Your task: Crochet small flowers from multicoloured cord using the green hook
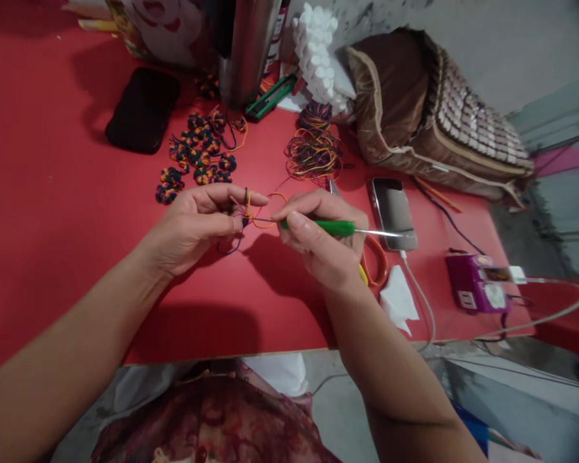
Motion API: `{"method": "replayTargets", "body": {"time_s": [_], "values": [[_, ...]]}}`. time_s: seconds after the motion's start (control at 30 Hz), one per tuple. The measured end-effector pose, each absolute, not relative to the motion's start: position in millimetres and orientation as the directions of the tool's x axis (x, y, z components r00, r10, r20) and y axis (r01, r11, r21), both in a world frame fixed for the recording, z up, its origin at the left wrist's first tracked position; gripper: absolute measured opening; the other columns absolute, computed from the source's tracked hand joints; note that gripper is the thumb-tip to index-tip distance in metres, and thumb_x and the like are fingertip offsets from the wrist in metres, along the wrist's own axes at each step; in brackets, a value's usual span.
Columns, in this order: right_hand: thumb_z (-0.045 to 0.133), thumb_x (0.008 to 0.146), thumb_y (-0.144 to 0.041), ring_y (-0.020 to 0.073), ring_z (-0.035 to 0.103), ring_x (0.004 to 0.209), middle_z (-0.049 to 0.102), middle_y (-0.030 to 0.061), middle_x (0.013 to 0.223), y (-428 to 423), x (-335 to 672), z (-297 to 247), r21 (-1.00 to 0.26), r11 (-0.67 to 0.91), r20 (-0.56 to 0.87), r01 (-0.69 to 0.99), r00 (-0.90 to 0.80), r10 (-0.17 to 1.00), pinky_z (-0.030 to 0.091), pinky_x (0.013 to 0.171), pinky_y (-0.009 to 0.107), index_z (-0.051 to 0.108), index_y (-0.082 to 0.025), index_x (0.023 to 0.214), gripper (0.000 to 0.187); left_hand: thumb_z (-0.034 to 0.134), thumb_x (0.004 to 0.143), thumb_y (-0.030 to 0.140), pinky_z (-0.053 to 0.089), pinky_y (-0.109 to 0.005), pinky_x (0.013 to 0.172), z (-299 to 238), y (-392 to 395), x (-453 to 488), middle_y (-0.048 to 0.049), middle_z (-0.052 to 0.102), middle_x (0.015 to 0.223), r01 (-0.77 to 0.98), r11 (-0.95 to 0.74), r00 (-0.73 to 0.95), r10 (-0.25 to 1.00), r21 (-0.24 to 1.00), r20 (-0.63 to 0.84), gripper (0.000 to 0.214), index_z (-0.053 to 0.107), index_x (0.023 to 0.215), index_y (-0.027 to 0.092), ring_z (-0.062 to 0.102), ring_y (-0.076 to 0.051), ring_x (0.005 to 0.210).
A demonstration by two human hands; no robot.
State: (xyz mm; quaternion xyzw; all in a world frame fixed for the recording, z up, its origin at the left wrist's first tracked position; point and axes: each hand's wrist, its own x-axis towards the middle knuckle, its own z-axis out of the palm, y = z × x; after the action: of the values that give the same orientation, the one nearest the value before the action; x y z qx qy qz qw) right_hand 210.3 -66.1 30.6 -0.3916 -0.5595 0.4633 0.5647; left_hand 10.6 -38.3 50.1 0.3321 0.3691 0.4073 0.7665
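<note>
My right hand [318, 235] grips a crochet hook [340, 227] by its green handle, with the thin metal shaft pointing left. Between the thumb and fingers of my left hand [197, 222] is a small piece of multicoloured yarn [245, 218], mostly covered by the fingertips. The hook's tip meets this yarn. Strands loop over the raised left index finger and between the two hands. Behind the left hand lie several small crocheted yarn pieces [200, 145] in navy, orange and pink. A loose tangle of the same yarn [313, 154] lies behind the right hand.
On the red table [53, 257] are a black case [143, 109], a green box cutter [271, 98] and a metal bottle [248, 51]. Right of my hand are orange-handled scissors [377, 262], a phone [392, 212] on a cable, white tissue [399, 299], a purple box [473, 283] and a brown bag [429, 109].
</note>
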Motion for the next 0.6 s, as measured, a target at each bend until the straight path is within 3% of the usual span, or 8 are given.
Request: {"method": "replayTargets", "body": {"time_s": [0.2, 0.37, 0.5, 0.6], "values": [[0.075, 0.103, -0.035, 0.0123, 0.063, 0.064, 0.074, 0.0009, 0.079, -72.3, 205.1, 32.7, -0.882, 0.435, 0.429, 0.18, -0.073, 0.9, 0.051, 0.062, 0.028, 0.081, -0.021, 0.099, 0.016, 0.082, 0.063, 0.001, 0.049, -0.019, 0.048, 50.5, -36.7, 13.1, -0.0001, 0.067, 0.069, -0.388, 0.395, 0.3, 0.908, 0.833, -0.291, 0.031, 0.087, 0.09, 0.014, 0.058, -0.008, 0.051], [0.068, 0.104, -0.025, 0.0148, 0.07, 0.071, 0.08, 0.0034, 0.086, -70.0, 202.0, 29.6, -0.658, 0.658, 0.641, 0.367, -0.187, 0.745, 0.056, 0.066, 0.03, 0.079, -0.021, 0.103, 0.012, 0.086, 0.063, 0.002, 0.048, -0.018, 0.047, 46.9, -37.5, 14.1, 0.0015, 0.065, 0.068, -0.408, 0.376, 0.27, 0.92, 0.832, -0.283, 0.033, 0.087, 0.093, 0.014, 0.055, -0.007, 0.051], [0.065, 0.106, -0.026, 0.018, 0.075, 0.082, 0.084, 0.0055, 0.099, -69.6, 199.6, 25.3, -0.599, 0.663, 0.624, 0.449, -0.258, 0.738, 0.062, 0.075, 0.033, 0.077, -0.024, 0.112, 0.014, 0.088, 0.067, 0.007, 0.052, -0.022, 0.049, 45.5, -39.4, 13.7, -0.0003, 0.068, 0.071, -0.447, 0.457, 0.355, 0.88, 0.769, -0.316, 0.032, 0.088, 0.098, 0.014, 0.058, -0.008, 0.053], [0.062, 0.107, -0.027, 0.0207, 0.079, 0.091, 0.085, 0.0068, 0.104, -69.9, 198.9, 22.9, -0.555, 0.684, 0.623, 0.474, -0.308, 0.719, 0.065, 0.081, 0.035, 0.075, -0.025, 0.12, 0.018, 0.089, 0.068, 0.011, 0.049, -0.018, 0.051, 46.0, -38.3, 13.4, -0.0031, 0.069, 0.072, -0.505, 0.493, 0.397, 0.861, 0.708, -0.317, 0.029, 0.087, 0.096, 0.01, 0.06, -0.008, 0.058]]}}
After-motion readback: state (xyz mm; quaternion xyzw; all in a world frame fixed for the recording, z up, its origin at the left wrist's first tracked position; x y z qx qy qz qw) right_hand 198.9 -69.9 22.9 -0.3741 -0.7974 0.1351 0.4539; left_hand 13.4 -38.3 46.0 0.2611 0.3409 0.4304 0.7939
